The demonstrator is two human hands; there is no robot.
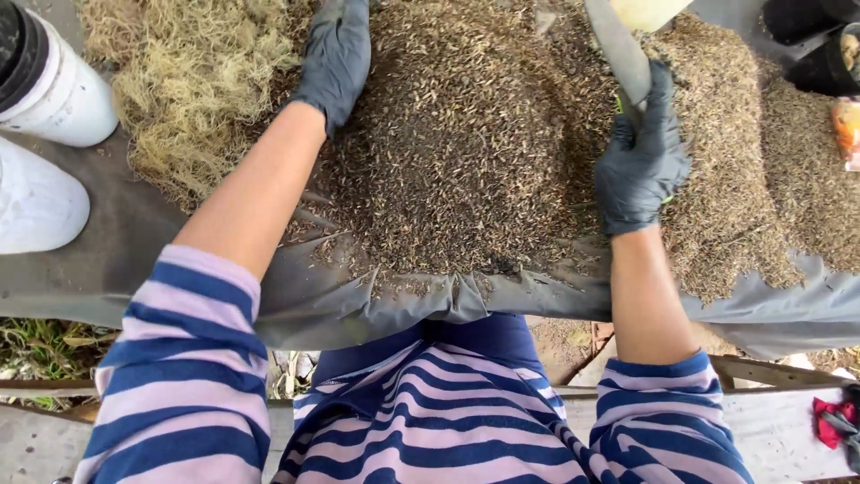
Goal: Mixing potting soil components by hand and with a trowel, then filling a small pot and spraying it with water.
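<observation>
A big heap of dark brown potting mix (466, 152) lies on a grey plastic sheet (376, 305) in front of me. My left hand (336, 58), in a black glove, rests flat on the heap's far left side, fingers together and holding nothing. My right hand (640, 157), also in a black glove, is closed around the handle of a grey metal trowel (618, 49), whose blade points away from me over the heap. My sleeves are striped blue and lilac.
A pile of pale dry moss (193, 90) lies at the left. Two white containers (54, 90) stand at the far left edge. Black pots (829, 63) sit at the top right. A red cloth (833, 417) lies on a wooden plank at lower right.
</observation>
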